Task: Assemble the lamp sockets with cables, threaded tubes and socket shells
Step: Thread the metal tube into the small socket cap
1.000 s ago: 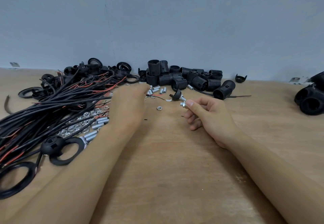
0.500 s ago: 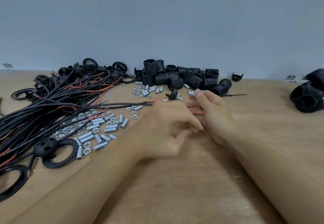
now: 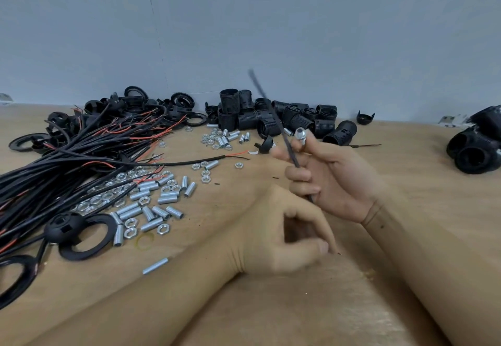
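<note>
Right hand (image 3: 336, 180) grips cable (image 3: 273, 118) and threaded tube (image 3: 300, 134).

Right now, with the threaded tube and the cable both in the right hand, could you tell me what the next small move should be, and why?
Probably bring the left hand up to the raised cable end and feed it into the threaded tube. The right hand pinches the tube at its fingertips and grips the cable beside it, not yet through it, while the left hand looks to be holding nothing.

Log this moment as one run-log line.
step: cable meets tube | right hand: holds tube and cable | left hand: curled near cable's lower end, grip unclear | spare tubes: on table
</note>
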`<action>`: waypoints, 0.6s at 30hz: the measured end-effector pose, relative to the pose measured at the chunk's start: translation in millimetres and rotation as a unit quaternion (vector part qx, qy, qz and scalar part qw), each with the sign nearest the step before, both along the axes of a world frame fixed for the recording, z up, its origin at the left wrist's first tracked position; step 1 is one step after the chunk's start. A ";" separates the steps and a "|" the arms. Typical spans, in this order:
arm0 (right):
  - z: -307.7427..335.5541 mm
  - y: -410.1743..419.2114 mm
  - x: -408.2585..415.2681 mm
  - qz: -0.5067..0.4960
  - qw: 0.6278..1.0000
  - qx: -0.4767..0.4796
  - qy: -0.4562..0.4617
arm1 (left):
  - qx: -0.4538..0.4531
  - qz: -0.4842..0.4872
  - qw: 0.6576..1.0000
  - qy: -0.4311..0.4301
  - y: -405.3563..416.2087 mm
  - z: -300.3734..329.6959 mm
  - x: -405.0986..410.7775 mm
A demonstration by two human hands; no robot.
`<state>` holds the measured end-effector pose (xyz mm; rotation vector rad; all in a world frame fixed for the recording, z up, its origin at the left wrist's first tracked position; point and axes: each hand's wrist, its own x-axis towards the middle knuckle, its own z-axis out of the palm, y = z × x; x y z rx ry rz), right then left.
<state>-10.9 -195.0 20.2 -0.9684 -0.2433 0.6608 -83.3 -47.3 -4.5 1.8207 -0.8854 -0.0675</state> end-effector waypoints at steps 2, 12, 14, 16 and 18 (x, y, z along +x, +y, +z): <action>0.7 -6.1 4.6 -0.047 0.999 -0.001 -0.005 | -0.086 0.026 0.994 0.061 2.2 0.2 9.2; -2.5 -15.6 6.4 -0.065 0.996 -0.057 -0.039 | -0.070 0.392 0.909 -0.119 50.2 5.1 56.9; -2.2 -12.9 4.2 -0.048 0.992 -0.088 -0.078 | -0.084 0.379 0.919 -0.076 40.1 6.5 54.1; -2.8 -10.1 1.4 -0.021 0.986 -0.122 -0.115 | -0.073 0.340 0.938 0.003 27.5 4.1 47.9; -4.8 -7.1 -0.9 -0.013 0.980 -0.145 -0.135 | -0.076 0.304 0.949 0.042 20.5 1.3 43.3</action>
